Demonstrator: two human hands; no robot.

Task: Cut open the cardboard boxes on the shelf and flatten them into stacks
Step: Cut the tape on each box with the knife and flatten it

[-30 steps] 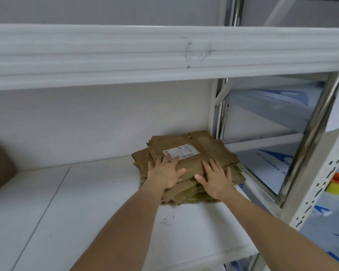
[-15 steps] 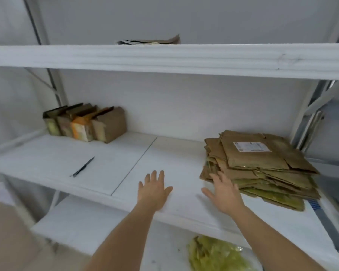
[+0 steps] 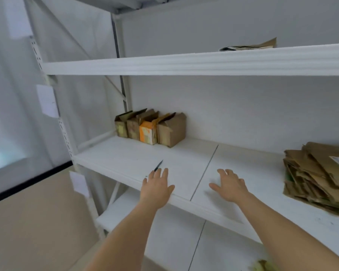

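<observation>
Several small upright cardboard boxes stand in a row at the back left of the white middle shelf, their top flaps open. A stack of flattened brown boxes lies at the shelf's right end. A thin dark cutter lies on the shelf near its front edge. My left hand hovers flat with spread fingers, its fingertips just short of the cutter. My right hand is also flat and empty, over the shelf near the panel seam.
The upper shelf carries some flattened cardboard at the right. A lower shelf runs beneath my arms, with greenish material at its right. A perforated white upright stands at left, beige floor below it.
Both hands left the flattened stack and moved left along the shelf. The view swung left, bringing the upright boxes and cutter closer. My left hand now nears the cutter.
</observation>
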